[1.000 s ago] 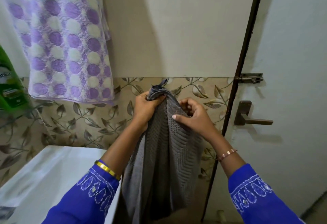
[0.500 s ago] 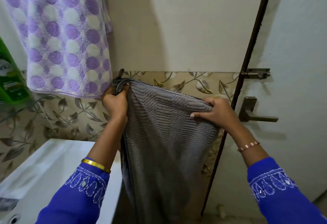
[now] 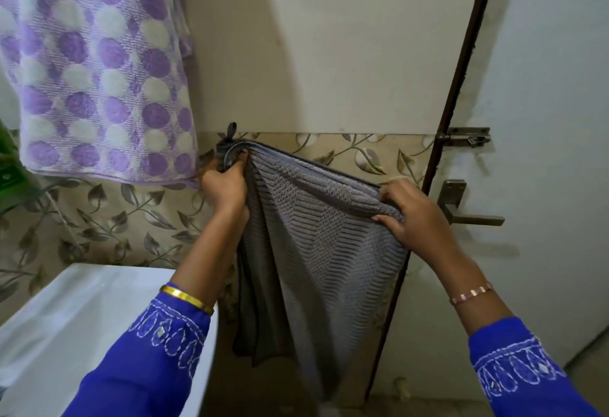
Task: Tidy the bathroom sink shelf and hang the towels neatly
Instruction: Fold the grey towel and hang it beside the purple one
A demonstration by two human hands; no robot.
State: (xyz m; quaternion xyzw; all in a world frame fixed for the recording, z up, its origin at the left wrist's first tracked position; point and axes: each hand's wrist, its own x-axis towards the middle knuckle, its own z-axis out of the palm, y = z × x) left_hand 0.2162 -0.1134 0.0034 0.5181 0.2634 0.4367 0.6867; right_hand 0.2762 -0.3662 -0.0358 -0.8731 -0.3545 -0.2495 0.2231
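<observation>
hands apart on the grey towel (image 3: 316,238): my left hand (image 3: 227,186) pinches the corner by its hanging loop (image 3: 231,130), my right hand (image 3: 415,215) grips the far edge. i'd level that top edge, keeping it taut, before hanging it beside the polka-dot towel (image 3: 99,67).

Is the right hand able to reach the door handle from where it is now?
Probably yes: the right hand is just beside the door handle with nothing between, but its grip on the grey towel must open first.
</observation>
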